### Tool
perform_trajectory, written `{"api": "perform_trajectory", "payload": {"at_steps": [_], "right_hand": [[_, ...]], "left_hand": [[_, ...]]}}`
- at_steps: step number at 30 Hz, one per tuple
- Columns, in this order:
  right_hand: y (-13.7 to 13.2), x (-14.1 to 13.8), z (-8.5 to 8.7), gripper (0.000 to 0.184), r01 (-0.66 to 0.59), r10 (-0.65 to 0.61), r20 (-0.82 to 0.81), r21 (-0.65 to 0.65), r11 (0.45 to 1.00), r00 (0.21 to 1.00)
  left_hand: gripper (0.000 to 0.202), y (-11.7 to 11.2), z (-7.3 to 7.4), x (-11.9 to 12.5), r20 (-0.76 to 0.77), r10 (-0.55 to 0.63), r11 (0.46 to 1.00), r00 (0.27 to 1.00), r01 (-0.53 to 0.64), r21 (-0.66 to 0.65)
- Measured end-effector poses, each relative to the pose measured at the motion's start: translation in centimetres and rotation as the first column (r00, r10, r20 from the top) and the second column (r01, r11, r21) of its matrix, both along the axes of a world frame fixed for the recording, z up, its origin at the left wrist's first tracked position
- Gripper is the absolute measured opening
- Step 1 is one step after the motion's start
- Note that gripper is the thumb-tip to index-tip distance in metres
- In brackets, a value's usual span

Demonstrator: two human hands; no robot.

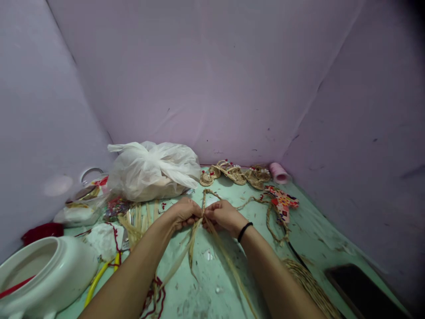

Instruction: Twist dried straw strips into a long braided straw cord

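Both hands meet at the middle of the table around a braided straw cord [204, 200]. My left hand [186, 212] pinches the cord's lower end from the left, its fingers closed. From the right, my right hand [223, 216] is closed on the same spot, thumb and fingers together; a black band circles that wrist. Loose straw strands [229, 261] fan out below the hands towards me. Above them the finished braid loops over and trails right as a long rope [269, 221]. The exact crossing of the strands is hidden by my fingers.
Behind stand a white plastic bag [154, 170], several small woven sandals [235, 173] and a pink thread spool [279, 173]. At left are a white pot [71, 263] and yellow-handled scissors [96, 283]. At right lie patterned fabric [282, 203], a woven straw piece [310, 283] and a phone [361, 290].
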State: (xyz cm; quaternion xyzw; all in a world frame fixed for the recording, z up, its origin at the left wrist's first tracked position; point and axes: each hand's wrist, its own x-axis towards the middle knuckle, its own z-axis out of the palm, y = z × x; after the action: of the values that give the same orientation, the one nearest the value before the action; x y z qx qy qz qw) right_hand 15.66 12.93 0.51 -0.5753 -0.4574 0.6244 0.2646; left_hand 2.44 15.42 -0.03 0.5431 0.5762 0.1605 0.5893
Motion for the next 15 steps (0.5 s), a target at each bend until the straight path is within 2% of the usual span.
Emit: {"api": "perform_trajectory", "payload": {"at_steps": [3, 5, 10, 13, 15], "right_hand": [[-0.2, -0.3, 0.1, 0.015, 0.015, -0.017, -0.048, -0.039, 0.999, 0.999], [-0.1, -0.4, -0.1, 0.015, 0.035, -0.035, -0.048, -0.018, 0.999, 0.998], [0.3, -0.3, -1.0, 0.015, 0.052, -0.072, 0.2, 0.103, 0.993, 0.977], [0.4, -0.1, -1.2, 0.012, 0.029, -0.06, 0.236, 0.136, 0.99, 0.97], [0.3, 0.0, -1.1, 0.012, 0.017, -0.042, 0.196, 0.129, 0.992, 0.98]], "left_hand": [[0.009, 0.0, -0.1, -0.1, 0.007, -0.024, 1.0, 1.0, 0.024, 0.003], [0.007, 0.0, -0.1, -0.2, 0.009, -0.048, 0.999, 0.999, 0.048, 0.002], [0.007, -0.2, 0.5, 0.0, -0.069, -0.098, 0.993, 0.993, 0.102, 0.054], [0.006, -0.4, 1.4, 0.2, -0.222, -0.101, 0.984, 0.97, 0.13, 0.119], [0.006, -0.6, 2.1, 0.3, -0.385, -0.089, 0.97, 0.919, 0.167, 0.175]]}}
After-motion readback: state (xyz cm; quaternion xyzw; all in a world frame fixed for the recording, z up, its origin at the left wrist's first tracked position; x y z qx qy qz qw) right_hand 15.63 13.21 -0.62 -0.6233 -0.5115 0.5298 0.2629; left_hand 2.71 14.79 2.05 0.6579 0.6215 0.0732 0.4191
